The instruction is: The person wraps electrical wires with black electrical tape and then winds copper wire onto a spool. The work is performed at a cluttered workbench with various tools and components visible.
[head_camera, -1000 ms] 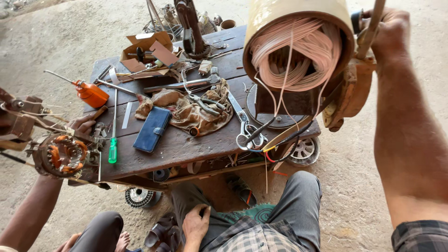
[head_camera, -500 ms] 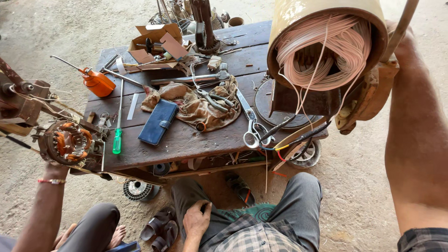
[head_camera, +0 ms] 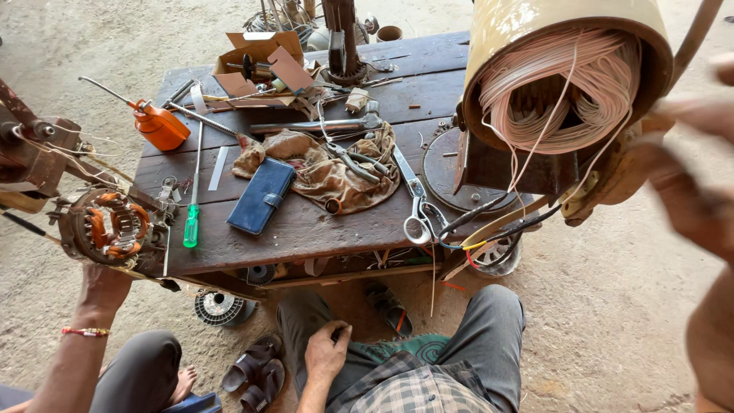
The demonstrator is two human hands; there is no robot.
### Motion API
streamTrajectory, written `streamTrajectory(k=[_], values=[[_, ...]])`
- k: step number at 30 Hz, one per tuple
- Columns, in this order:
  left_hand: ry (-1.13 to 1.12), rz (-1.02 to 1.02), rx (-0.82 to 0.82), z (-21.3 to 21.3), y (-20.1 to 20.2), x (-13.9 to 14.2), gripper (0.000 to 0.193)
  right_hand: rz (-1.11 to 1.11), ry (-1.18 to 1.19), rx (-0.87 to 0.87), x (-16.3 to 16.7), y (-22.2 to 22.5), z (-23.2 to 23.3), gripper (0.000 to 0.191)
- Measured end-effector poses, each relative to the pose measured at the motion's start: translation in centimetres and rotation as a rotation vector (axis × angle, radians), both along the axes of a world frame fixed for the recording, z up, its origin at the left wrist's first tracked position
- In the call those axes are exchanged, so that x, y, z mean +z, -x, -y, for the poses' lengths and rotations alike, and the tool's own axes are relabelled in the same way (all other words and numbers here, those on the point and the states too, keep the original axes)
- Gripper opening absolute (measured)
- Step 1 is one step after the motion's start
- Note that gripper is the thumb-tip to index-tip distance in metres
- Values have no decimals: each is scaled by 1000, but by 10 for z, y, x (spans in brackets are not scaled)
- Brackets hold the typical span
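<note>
My right hand is blurred at the right edge and wraps the rusty bracket on the side of a cream motor housing. The housing is held up close to me, its open end showing pink wire windings. Loose strands and black, red and yellow leads hang from it toward the table. My left hand rests on my left thigh, fingers apart, holding nothing. Scissors lie on the dark wooden table just below the housing.
On the table are an orange oil can, a green-handled screwdriver, a blue wallet, pliers on a rag, a hammer and a torn cardboard box. Another person's hand steadies a copper-wound stator at the left.
The motor housing has shifted right and looms larger. My right hand has dropped from the rod above it to the housing's side. My left hand stays on my thigh.
</note>
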State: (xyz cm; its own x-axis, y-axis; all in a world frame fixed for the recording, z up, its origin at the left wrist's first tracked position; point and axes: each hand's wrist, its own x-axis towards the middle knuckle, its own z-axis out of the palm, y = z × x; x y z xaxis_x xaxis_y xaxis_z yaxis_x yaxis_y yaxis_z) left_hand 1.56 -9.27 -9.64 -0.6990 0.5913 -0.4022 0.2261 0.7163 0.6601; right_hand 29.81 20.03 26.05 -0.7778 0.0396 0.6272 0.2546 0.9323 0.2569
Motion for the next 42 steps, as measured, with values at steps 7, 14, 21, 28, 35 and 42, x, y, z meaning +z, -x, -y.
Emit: streamTrajectory(k=[7, 14, 21, 28, 35, 42], values=[[23, -80, -139, 2, -10, 3, 27, 204, -177, 94, 16, 48, 22, 41], [-282, 90, -116, 9, -2, 0, 26, 275, -247, 101, 29, 71, 28, 33], [-813, -108, -323, -35, 19, 65, 20, 364, -431, 75, 42, 83, 29, 36], [-1108, -229, -565, -90, 10, 197, 22, 314, -341, 91, 48, 90, 31, 25], [-1226, 381, -692, -139, -14, 257, 27, 332, -314, 139, 62, 99, 39, 30], [-1316, 683, -644, -169, -17, 243, 24, 251, -148, 202, 53, 101, 31, 27]])
